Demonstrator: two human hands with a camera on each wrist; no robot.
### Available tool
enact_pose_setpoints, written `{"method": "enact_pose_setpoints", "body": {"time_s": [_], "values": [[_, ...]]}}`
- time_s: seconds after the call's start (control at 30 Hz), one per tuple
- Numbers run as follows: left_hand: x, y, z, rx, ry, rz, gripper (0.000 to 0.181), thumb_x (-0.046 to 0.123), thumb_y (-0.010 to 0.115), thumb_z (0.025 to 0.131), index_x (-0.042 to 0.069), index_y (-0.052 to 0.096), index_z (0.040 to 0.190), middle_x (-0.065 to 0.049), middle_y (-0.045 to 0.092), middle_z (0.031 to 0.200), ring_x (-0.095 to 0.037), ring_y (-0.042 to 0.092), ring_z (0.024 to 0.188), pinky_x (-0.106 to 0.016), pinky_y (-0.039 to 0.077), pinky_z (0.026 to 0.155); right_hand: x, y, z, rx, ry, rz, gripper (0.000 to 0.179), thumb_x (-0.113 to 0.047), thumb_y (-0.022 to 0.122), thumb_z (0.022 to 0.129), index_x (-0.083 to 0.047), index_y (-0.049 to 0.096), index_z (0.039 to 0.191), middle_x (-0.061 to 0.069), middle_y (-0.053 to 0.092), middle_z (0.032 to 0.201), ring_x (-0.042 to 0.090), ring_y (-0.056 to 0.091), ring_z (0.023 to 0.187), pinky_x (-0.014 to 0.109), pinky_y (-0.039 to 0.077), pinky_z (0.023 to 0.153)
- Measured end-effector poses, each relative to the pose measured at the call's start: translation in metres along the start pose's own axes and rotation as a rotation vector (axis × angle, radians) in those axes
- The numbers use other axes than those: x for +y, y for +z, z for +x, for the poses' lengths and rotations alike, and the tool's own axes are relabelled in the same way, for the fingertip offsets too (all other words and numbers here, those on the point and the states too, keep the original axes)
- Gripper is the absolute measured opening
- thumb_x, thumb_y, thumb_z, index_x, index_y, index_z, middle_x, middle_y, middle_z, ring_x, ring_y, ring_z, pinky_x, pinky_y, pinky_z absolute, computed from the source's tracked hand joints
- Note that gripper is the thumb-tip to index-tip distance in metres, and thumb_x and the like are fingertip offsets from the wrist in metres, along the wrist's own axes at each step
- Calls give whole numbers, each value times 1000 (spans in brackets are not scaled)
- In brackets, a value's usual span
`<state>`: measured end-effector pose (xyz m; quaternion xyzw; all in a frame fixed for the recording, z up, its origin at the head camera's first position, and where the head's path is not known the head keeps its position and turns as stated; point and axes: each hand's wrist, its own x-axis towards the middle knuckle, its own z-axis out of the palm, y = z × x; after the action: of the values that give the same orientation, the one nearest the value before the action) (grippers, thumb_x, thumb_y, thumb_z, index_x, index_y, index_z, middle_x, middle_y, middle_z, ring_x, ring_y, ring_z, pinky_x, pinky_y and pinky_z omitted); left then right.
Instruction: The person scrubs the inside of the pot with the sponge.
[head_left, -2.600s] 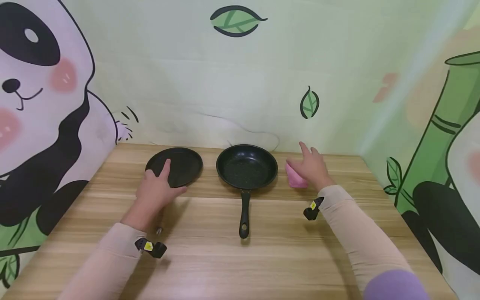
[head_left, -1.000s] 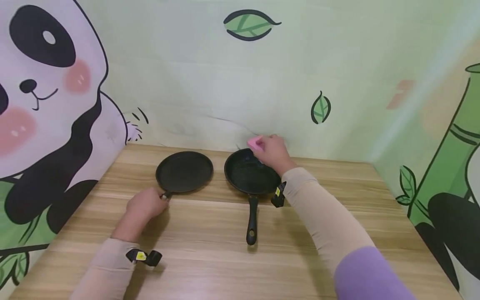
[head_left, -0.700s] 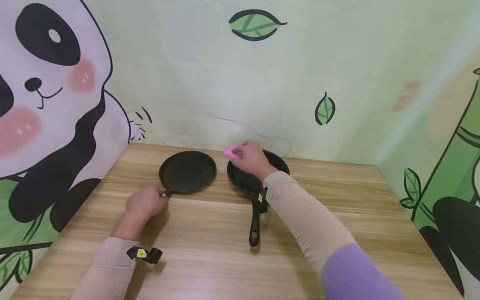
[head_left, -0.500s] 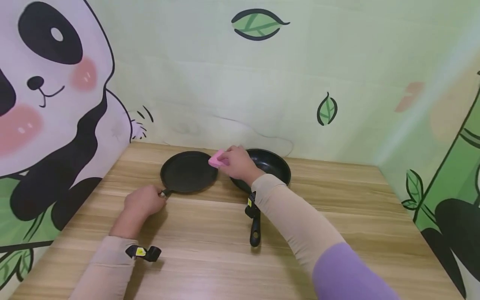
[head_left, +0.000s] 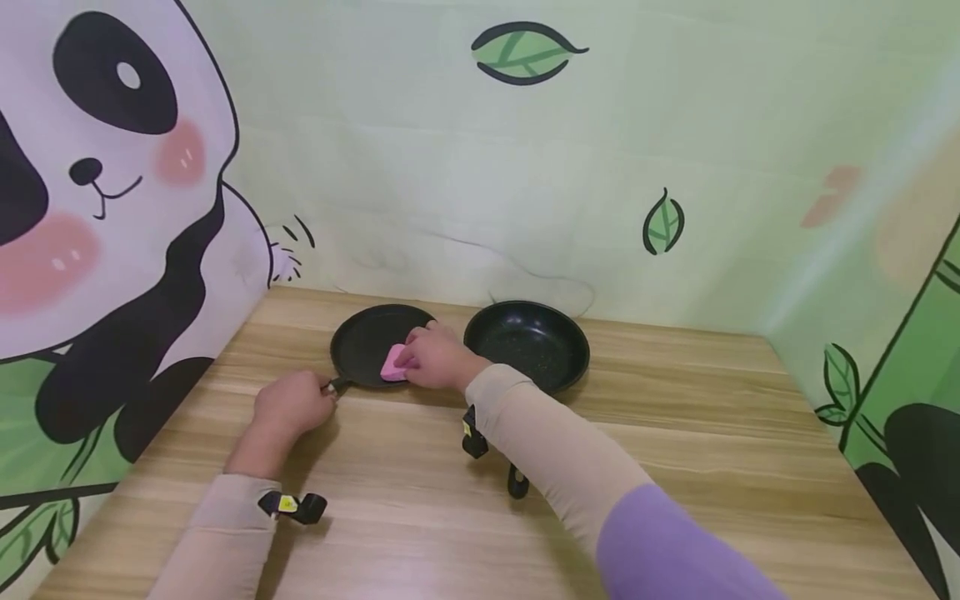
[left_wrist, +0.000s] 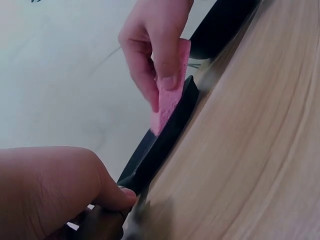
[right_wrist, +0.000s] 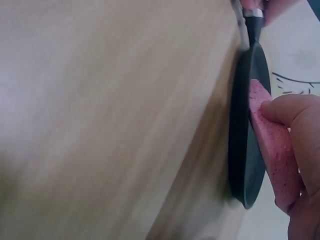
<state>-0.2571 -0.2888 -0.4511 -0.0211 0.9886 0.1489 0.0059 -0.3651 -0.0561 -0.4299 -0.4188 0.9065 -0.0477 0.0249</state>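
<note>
A flat black griddle pan (head_left: 363,343) lies at the back left of the table. My left hand (head_left: 294,407) grips its handle, which is mostly hidden under the fingers. In the left wrist view, the left thumb (left_wrist: 117,197) lies along the handle near the pan's rim. My right hand (head_left: 437,358) pinches a pink sponge (head_left: 393,364) over the near right part of the griddle pan. The right wrist view has the sponge (right_wrist: 272,145) at the pan's inner surface, its edge inside the rim. Fingers and thumb are on opposite faces of the sponge.
A deeper black frying pan (head_left: 528,342) stands to the right of the griddle pan. My right forearm crosses over its handle (head_left: 517,482), leaving the end showing. Behind the wooden table (head_left: 712,400) rises a wall covering (head_left: 420,167) printed with pandas and leaves.
My left hand has taken the griddle pan's handle. My right hand has picked up the sponge from the right side and carried it left across the frying pan, down to the griddle pan.
</note>
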Motion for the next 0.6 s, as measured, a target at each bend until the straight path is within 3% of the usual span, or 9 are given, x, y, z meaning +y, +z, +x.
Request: {"method": "enact_pose_setpoints", "body": {"time_s": [0.07,0.3,0.4,0.6], "values": [[-1,0,0,13,14,3,16,25,59,89,12,70,88,-11,65,82,-30,57,68,-47,44,55,-6,1,2,-3,-13,-2,28,-33,66,95,-28,75,122,1,63,129,20,48,116,36,41,96],[-3,2,1,24,49,-23,14,23,61,89,14,64,79,-6,60,73,-26,53,63,-40,40,52,-27,10,16,26,-45,-19,29,-33,63,98,-28,74,124,2,63,130,23,46,121,38,40,95],[-6,4,3,20,56,-26,15,23,62,90,14,64,78,-5,60,72,-25,52,62,-39,39,52,-40,17,24,75,0,-35,25,-34,63,99,-29,76,120,0,66,121,22,48,116,38,41,91],[-8,4,4,17,59,5,17,24,62,91,15,61,76,-6,62,75,-26,54,64,-42,42,54,-64,26,38,153,142,-22,31,-51,56,100,-33,78,112,0,67,106,22,50,102,37,42,84]]}}
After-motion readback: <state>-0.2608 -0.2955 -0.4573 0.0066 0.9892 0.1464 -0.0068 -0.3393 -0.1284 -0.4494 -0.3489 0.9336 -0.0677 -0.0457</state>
